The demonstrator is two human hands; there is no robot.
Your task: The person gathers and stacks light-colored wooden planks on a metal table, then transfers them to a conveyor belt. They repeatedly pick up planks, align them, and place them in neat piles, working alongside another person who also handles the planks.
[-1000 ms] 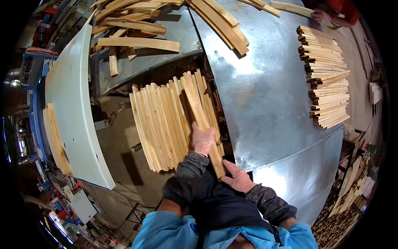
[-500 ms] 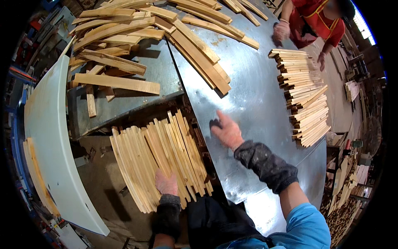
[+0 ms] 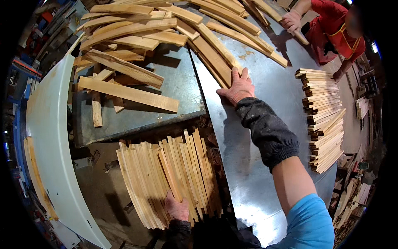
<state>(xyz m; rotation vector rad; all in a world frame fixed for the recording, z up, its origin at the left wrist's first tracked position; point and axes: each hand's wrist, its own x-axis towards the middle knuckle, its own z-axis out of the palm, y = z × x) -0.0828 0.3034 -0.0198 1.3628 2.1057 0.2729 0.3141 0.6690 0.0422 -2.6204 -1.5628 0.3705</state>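
My left hand (image 3: 177,208), in a pinkish work glove, is closed around the near end of a wooden slat (image 3: 168,172). That slat lies tilted on top of a row of narrow slats (image 3: 141,178) set side by side in front of me. My right hand (image 3: 240,88) is stretched forward over the metal table, thumb and fingers spread across the near ends of long wooden boards (image 3: 213,58). The palm hides those ends, and the hand appears to touch them without closing on them. Dark sleeve covers wrap both my wrists.
Loose curved boards (image 3: 137,29) are heaped at the far left of the metal table (image 3: 265,108). A stack of slats (image 3: 325,120) lies at its right edge. Across the table, a person in red (image 3: 331,29) holds a board (image 3: 269,10). A pale curved panel (image 3: 49,137) stands left.
My right hand has moved forward onto the board ends. My left hand has closed on a slat, which now sits tilted upward. The person opposite has picked up a board. The view has shifted slightly.
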